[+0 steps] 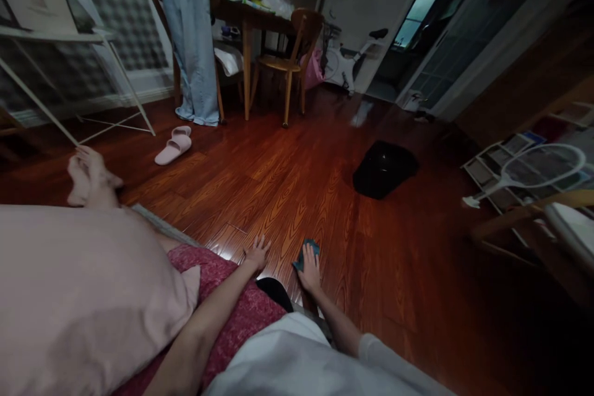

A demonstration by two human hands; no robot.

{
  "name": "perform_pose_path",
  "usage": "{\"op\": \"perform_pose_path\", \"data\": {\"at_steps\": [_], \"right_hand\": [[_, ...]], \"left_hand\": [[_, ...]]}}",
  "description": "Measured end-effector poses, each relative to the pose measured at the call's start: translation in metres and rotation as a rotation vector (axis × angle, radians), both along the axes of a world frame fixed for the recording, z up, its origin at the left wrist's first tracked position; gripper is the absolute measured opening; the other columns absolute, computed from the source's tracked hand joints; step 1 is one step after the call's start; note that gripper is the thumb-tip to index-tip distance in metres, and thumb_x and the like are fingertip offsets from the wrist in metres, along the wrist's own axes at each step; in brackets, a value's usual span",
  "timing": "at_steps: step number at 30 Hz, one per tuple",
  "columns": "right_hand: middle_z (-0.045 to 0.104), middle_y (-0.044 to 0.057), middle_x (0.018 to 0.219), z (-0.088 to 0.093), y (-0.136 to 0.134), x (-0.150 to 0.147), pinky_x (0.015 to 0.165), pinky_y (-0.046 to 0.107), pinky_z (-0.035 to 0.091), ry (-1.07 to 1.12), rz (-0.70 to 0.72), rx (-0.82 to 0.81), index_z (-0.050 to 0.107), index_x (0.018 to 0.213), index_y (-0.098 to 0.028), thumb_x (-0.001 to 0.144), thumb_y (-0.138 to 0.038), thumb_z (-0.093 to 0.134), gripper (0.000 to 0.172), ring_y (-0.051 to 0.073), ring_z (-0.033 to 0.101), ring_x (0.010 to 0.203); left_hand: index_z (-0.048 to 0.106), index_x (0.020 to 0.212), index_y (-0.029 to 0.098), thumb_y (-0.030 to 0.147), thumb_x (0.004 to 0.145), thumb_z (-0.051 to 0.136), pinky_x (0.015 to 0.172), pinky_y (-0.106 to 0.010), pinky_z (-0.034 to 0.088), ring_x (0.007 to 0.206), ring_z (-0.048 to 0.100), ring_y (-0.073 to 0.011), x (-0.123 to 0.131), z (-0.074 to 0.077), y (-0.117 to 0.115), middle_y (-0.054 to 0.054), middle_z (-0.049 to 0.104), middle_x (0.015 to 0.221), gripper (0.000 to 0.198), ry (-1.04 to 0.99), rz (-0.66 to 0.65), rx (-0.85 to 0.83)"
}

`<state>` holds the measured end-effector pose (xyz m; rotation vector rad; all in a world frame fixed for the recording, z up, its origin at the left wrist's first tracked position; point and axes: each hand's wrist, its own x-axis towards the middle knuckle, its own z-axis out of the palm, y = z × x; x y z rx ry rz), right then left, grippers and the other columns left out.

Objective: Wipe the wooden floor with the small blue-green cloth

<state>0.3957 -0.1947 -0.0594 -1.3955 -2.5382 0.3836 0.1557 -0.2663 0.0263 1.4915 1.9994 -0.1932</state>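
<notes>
My right hand (310, 271) holds a dark teal cloth (314, 246) against the glossy wooden floor (278, 182); its fingers lie along the top, and edges of the cloth stick out around them. To the left of it, my left hand (258, 253) is open with spread fingers and holds nothing. That hand is at the edge of a dark red patterned fabric (208, 266), close to the floor; whether it touches the boards I cannot tell. Part of a black rounded object (275, 292) shows below and between the two hands.
Ahead to the right lies a black bin-like container (384, 168). A pink slipper (174, 145) is on the floor at left. Farther back are a wooden chair (290, 63), a table (248, 18) and jeans (190, 37) over another chair. A racket (542, 166) rests at right.
</notes>
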Motion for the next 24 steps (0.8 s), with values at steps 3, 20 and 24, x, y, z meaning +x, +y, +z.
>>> {"op": "perform_pose_path", "data": {"at_steps": [3,20,24], "right_hand": [[0.020,0.013,0.168,0.006,0.031,-0.025,0.124,0.051,0.013,-0.025,-0.126,-0.022,0.019,0.162,-0.015,0.096,-0.037,0.039,0.072,0.025,0.011,0.156],[0.019,0.004,0.169,-0.012,-0.048,0.042,0.125,0.048,0.015,-0.104,0.190,0.066,0.018,0.162,-0.025,0.088,-0.024,0.045,0.079,0.019,0.010,0.156],[0.024,0.007,0.168,0.002,-0.008,0.007,0.124,0.049,0.016,-0.046,0.055,0.055,0.022,0.161,-0.023,0.093,-0.032,0.043,0.072,0.021,0.014,0.156]], "left_hand": [[0.019,0.162,0.029,0.037,0.089,0.055,0.115,-0.074,0.016,0.155,-0.002,-0.0372,-0.004,0.006,-0.006,-0.008,-0.003,0.169,0.081,-0.007,-0.053,-0.020],[0.022,0.161,0.027,0.045,0.091,0.051,0.116,-0.070,0.019,0.155,0.003,-0.0361,-0.017,0.012,-0.013,-0.012,0.000,0.170,0.078,-0.031,-0.127,-0.058],[0.024,0.160,0.026,0.045,0.090,0.052,0.117,-0.068,0.021,0.155,0.005,-0.0355,-0.017,0.013,-0.014,-0.012,0.002,0.169,0.078,-0.017,-0.140,-0.046]]}}
